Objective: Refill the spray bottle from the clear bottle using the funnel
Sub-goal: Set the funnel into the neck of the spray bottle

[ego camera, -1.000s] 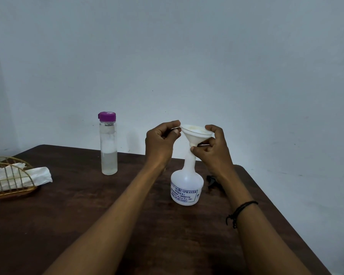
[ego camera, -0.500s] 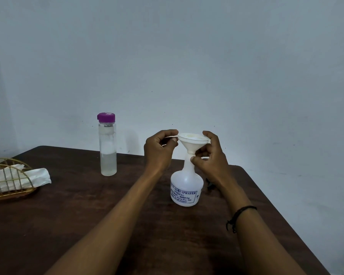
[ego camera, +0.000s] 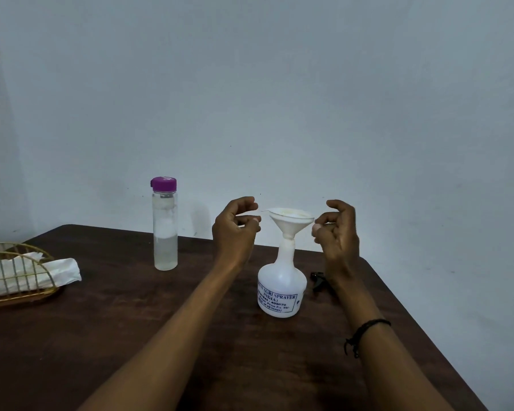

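A white spray bottle with no sprayer head stands on the dark wooden table. A white funnel sits upright in its neck. My left hand hovers just left of the funnel's rim, fingers loosely curled and holding nothing. My right hand hovers just right of the rim, also loosely curled and off the funnel. A tall clear bottle with a purple cap stands to the left, partly filled with clear liquid.
A gold wire basket with white tissues sits at the table's left edge. A small black object, partly hidden by my right wrist, lies right of the spray bottle. The table's right edge runs diagonally close behind my right arm. A pale wall stands behind.
Both hands held the funnel and lowered it into the spray bottle's neck. Now both have let go and moved slightly outward from its rim.
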